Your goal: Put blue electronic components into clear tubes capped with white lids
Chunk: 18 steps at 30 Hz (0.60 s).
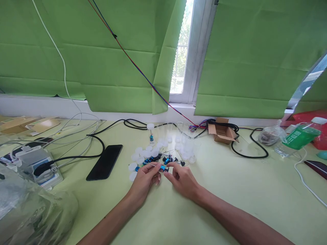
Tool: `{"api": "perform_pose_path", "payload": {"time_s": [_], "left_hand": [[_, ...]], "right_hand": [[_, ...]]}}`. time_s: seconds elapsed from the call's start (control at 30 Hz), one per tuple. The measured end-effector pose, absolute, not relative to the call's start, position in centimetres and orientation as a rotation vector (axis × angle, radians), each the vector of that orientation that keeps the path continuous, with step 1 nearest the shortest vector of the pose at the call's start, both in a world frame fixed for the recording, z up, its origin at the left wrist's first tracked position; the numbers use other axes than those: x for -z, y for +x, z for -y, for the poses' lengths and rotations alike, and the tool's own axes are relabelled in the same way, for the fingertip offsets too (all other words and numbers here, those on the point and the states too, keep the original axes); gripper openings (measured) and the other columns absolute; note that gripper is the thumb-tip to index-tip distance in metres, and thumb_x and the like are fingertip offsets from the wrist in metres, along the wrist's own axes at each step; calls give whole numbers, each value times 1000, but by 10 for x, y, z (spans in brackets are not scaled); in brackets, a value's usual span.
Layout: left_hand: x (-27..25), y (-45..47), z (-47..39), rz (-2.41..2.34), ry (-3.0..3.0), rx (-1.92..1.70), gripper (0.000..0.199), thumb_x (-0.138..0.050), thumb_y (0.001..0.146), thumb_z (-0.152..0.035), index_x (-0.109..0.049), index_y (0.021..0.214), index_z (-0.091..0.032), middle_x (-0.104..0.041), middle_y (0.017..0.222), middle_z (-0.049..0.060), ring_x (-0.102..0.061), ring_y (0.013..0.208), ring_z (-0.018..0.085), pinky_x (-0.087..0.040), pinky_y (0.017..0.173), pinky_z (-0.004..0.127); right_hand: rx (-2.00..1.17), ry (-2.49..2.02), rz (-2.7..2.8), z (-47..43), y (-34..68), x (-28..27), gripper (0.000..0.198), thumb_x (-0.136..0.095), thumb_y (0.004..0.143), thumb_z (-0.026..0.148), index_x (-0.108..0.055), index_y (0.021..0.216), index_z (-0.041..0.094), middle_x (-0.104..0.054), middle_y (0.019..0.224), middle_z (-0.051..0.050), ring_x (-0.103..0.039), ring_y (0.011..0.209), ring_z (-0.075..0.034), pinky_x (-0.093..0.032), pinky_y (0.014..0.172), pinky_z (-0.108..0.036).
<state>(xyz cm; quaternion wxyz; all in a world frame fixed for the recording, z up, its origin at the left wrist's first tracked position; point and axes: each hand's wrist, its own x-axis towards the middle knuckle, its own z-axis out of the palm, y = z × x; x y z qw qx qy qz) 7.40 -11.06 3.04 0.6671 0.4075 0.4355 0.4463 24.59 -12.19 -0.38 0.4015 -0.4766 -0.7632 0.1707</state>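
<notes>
My left hand (146,177) pinches a small blue-and-black part with a thin metal rod (162,167), the rod pointing left. The thumb and index finger of my right hand (185,178) close around its black end. Just beyond my hands lies a loose pile of similar blue and black parts (167,160) with thin rods. Several white round caps (140,160) are scattered to the left of the pile. Clear plastic tubes (187,149) stand and lie to its right. Behind the pile, one capped tube (151,136) stands upright with a blue part inside.
On the left are a black phone (104,162), a power strip with plugs (44,170) and a clear plastic bag (38,211). A small open cardboard box (221,131) sits at the back beside black cables. A green-labelled bottle (297,136) leans at the right.
</notes>
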Motion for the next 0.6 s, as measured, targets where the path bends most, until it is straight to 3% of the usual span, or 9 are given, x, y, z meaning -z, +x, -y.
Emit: {"api": "perform_pose_path", "payload": {"time_s": [0.47, 0.6], "left_hand": [[-30, 75, 110, -985, 911, -1025, 34, -81, 67, -44, -70, 82, -15, -62, 63, 0, -47, 52, 9, -38, 49, 22], [-29, 74, 111, -984, 918, -1025, 34, -81, 68, -44, -70, 82, -16, -60, 61, -1, -47, 52, 9, -38, 50, 22]], "right_hand": [[-403, -1176, 1989, 122, 247, 6, 19, -49, 97, 32, -59, 98, 17, -56, 57, 3, -45, 48, -11, -32, 53, -21], [-382, -1195, 2013, 123, 247, 3, 22, -45, 98, 33, -58, 88, 18, -56, 57, 2, -45, 47, -11, -31, 53, -23]]}}
